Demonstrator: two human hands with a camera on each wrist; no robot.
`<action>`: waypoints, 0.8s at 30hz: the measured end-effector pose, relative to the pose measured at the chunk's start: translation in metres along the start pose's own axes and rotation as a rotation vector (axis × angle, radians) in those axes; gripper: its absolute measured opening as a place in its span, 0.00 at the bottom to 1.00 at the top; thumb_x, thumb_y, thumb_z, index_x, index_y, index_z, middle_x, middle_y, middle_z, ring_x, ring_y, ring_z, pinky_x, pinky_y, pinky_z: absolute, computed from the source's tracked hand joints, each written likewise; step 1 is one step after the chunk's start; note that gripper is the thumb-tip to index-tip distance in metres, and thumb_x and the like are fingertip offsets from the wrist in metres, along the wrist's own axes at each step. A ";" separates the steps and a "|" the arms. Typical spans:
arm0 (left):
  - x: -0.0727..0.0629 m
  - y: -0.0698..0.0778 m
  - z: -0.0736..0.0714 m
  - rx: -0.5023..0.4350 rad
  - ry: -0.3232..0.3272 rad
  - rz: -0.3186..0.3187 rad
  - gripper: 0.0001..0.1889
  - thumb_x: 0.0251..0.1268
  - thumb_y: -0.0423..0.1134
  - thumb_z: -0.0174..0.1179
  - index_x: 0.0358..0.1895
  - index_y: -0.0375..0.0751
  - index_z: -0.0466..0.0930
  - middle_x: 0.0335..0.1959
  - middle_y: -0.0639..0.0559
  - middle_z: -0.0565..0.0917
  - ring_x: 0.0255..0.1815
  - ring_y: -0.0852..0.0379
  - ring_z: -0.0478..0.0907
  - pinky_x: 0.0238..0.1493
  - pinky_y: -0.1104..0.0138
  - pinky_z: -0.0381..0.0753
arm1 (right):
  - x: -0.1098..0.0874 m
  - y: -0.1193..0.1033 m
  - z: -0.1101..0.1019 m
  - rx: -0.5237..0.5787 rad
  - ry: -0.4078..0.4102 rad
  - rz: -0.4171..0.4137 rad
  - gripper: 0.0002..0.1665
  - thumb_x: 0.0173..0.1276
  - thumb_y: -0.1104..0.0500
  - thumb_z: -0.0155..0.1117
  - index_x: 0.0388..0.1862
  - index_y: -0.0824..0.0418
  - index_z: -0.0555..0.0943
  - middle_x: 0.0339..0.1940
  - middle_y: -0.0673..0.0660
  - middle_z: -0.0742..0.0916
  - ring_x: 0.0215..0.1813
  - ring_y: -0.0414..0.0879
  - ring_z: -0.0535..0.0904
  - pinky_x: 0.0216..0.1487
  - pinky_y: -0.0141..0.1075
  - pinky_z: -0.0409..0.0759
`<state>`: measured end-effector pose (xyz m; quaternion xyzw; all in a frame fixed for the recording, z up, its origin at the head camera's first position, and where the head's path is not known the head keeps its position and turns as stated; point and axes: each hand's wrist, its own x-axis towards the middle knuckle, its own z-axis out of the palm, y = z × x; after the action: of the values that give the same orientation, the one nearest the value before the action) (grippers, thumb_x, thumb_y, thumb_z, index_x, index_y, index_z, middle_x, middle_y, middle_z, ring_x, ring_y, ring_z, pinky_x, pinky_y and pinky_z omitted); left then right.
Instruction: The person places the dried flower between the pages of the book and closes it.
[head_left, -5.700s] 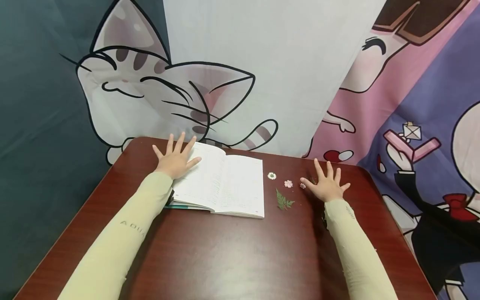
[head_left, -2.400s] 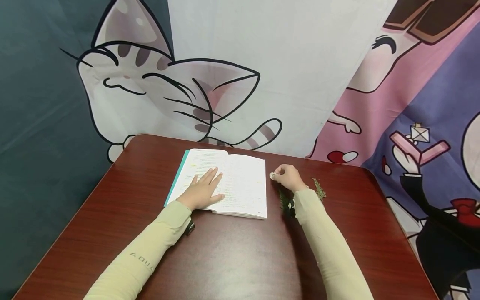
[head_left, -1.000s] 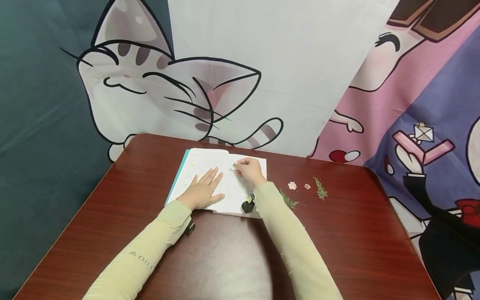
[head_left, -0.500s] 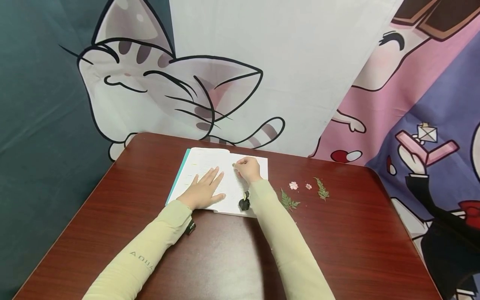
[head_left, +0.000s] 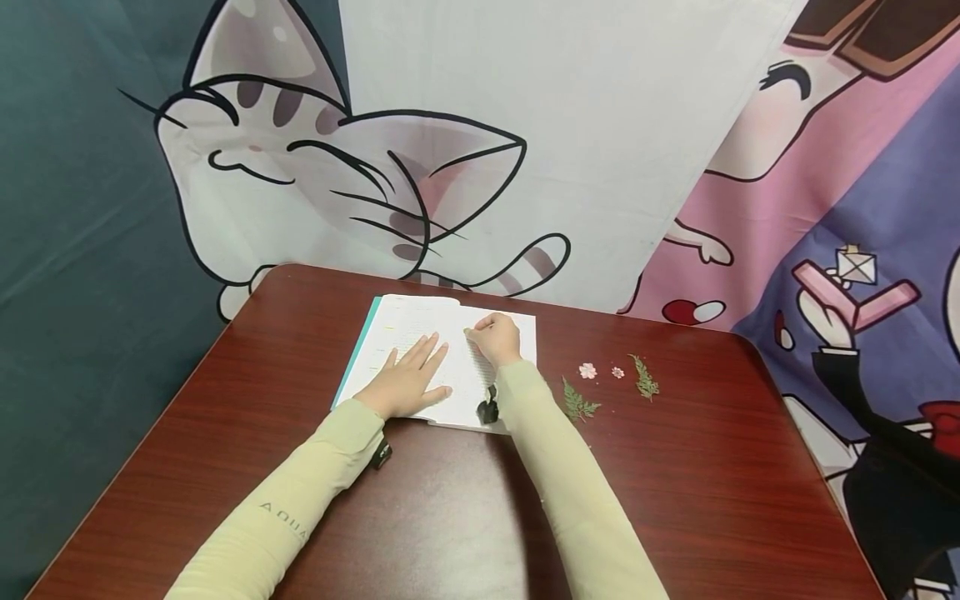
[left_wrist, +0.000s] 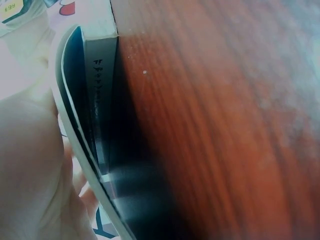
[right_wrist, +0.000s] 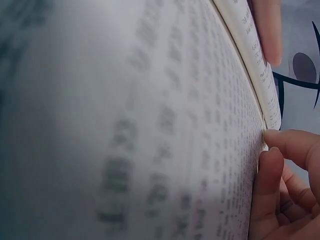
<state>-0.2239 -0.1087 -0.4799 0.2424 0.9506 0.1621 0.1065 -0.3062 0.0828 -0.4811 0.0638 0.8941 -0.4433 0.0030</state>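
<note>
An open book [head_left: 465, 392] with a teal cover edge lies on the table. My left hand [head_left: 405, 383] lies flat on its left page, fingers spread. My right hand [head_left: 497, 337] is over the upper part of the right page, thumb and index finger pinched together. Between those fingertips, right at the paper near the fold, a speck of the white daisy [right_wrist: 265, 142] shows in the right wrist view; the rest is hidden. In the left wrist view, my left palm is beside the book's edge [left_wrist: 100, 95].
Right of the book lie a pink flower [head_left: 587, 371], a smaller pinkish flower [head_left: 617, 372], a green fern leaf [head_left: 577, 404] and another fern sprig [head_left: 645, 379]. A printed cloth backdrop [head_left: 585, 125] hangs behind the table [head_left: 712, 467].
My right hand picked up the daisy beside the book and carried it left onto the right page, where it now stays nearly still. My left hand moved down onto the left page and rests there.
</note>
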 end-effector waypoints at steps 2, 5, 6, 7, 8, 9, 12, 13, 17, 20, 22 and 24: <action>0.001 0.000 0.000 0.004 -0.003 -0.002 0.43 0.77 0.61 0.47 0.83 0.41 0.44 0.84 0.42 0.41 0.84 0.44 0.37 0.75 0.33 0.40 | -0.001 0.000 0.000 0.000 0.003 -0.002 0.10 0.63 0.58 0.75 0.32 0.62 0.83 0.28 0.54 0.85 0.31 0.45 0.77 0.35 0.38 0.77; 0.001 0.000 0.000 0.011 -0.009 -0.008 0.43 0.77 0.62 0.46 0.83 0.42 0.43 0.84 0.42 0.40 0.84 0.44 0.37 0.75 0.34 0.40 | -0.002 0.001 -0.002 0.028 0.001 0.007 0.10 0.63 0.57 0.76 0.31 0.61 0.82 0.25 0.53 0.84 0.26 0.44 0.77 0.33 0.36 0.76; 0.001 0.000 0.000 0.014 -0.014 -0.011 0.43 0.77 0.63 0.46 0.83 0.42 0.42 0.84 0.43 0.39 0.84 0.45 0.36 0.75 0.34 0.40 | -0.002 0.001 -0.002 0.044 -0.002 0.010 0.10 0.63 0.58 0.75 0.32 0.61 0.82 0.24 0.53 0.83 0.25 0.43 0.76 0.31 0.36 0.76; 0.001 0.000 -0.001 0.010 -0.011 -0.009 0.43 0.77 0.62 0.46 0.83 0.41 0.43 0.84 0.42 0.40 0.84 0.44 0.37 0.75 0.34 0.40 | -0.003 0.001 -0.003 0.066 -0.007 0.015 0.10 0.63 0.58 0.74 0.32 0.61 0.82 0.23 0.53 0.83 0.23 0.43 0.76 0.30 0.35 0.75; 0.001 0.001 -0.001 0.007 -0.013 -0.011 0.43 0.77 0.62 0.46 0.83 0.41 0.43 0.84 0.42 0.40 0.84 0.44 0.36 0.75 0.34 0.40 | -0.004 0.001 -0.003 0.092 -0.014 0.019 0.09 0.64 0.58 0.73 0.33 0.61 0.82 0.22 0.53 0.83 0.22 0.43 0.77 0.30 0.35 0.75; 0.000 0.001 -0.002 0.002 -0.014 -0.012 0.43 0.77 0.62 0.47 0.83 0.41 0.43 0.84 0.42 0.40 0.84 0.44 0.37 0.75 0.34 0.40 | -0.004 0.001 -0.003 0.121 -0.025 0.025 0.08 0.65 0.59 0.72 0.34 0.62 0.81 0.22 0.53 0.83 0.22 0.42 0.77 0.29 0.34 0.75; 0.000 0.002 -0.003 -0.006 -0.015 -0.014 0.43 0.78 0.61 0.47 0.83 0.41 0.43 0.84 0.42 0.40 0.84 0.44 0.37 0.75 0.33 0.40 | -0.007 0.001 -0.006 0.192 -0.058 0.025 0.07 0.69 0.60 0.68 0.38 0.63 0.81 0.23 0.53 0.83 0.23 0.42 0.78 0.30 0.33 0.77; -0.001 0.002 -0.003 -0.008 -0.014 -0.014 0.43 0.78 0.61 0.47 0.83 0.41 0.44 0.84 0.42 0.40 0.84 0.44 0.37 0.75 0.33 0.40 | -0.008 0.001 -0.007 0.209 -0.071 0.020 0.07 0.70 0.59 0.66 0.40 0.63 0.81 0.23 0.53 0.83 0.23 0.42 0.78 0.30 0.32 0.77; 0.000 0.001 -0.001 0.004 -0.009 -0.017 0.43 0.78 0.61 0.47 0.83 0.42 0.43 0.84 0.42 0.40 0.84 0.44 0.36 0.75 0.34 0.40 | -0.015 0.000 -0.016 0.216 -0.115 -0.040 0.09 0.73 0.59 0.62 0.46 0.64 0.81 0.28 0.56 0.84 0.26 0.43 0.79 0.31 0.31 0.78; 0.001 0.002 -0.001 0.004 -0.006 -0.016 0.43 0.78 0.61 0.47 0.83 0.42 0.43 0.84 0.43 0.40 0.84 0.44 0.36 0.75 0.34 0.40 | -0.019 0.001 -0.025 0.194 -0.122 -0.095 0.10 0.72 0.60 0.61 0.47 0.64 0.82 0.32 0.57 0.83 0.29 0.44 0.79 0.32 0.31 0.78; 0.001 0.003 -0.001 0.002 -0.009 -0.017 0.43 0.78 0.61 0.47 0.83 0.42 0.43 0.84 0.43 0.40 0.84 0.45 0.36 0.75 0.34 0.40 | -0.022 0.004 -0.032 0.182 -0.111 -0.124 0.10 0.71 0.60 0.61 0.47 0.63 0.83 0.35 0.56 0.83 0.32 0.45 0.79 0.34 0.33 0.79; 0.000 0.004 -0.002 0.001 -0.011 -0.018 0.43 0.78 0.61 0.46 0.83 0.41 0.43 0.84 0.43 0.40 0.84 0.45 0.36 0.75 0.34 0.40 | -0.026 0.007 -0.039 0.163 -0.086 -0.149 0.11 0.70 0.60 0.61 0.46 0.63 0.84 0.37 0.57 0.83 0.35 0.46 0.79 0.37 0.35 0.79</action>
<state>-0.2230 -0.1060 -0.4770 0.2350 0.9521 0.1595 0.1133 -0.2777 0.1150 -0.4610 -0.0221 0.8563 -0.5160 0.0033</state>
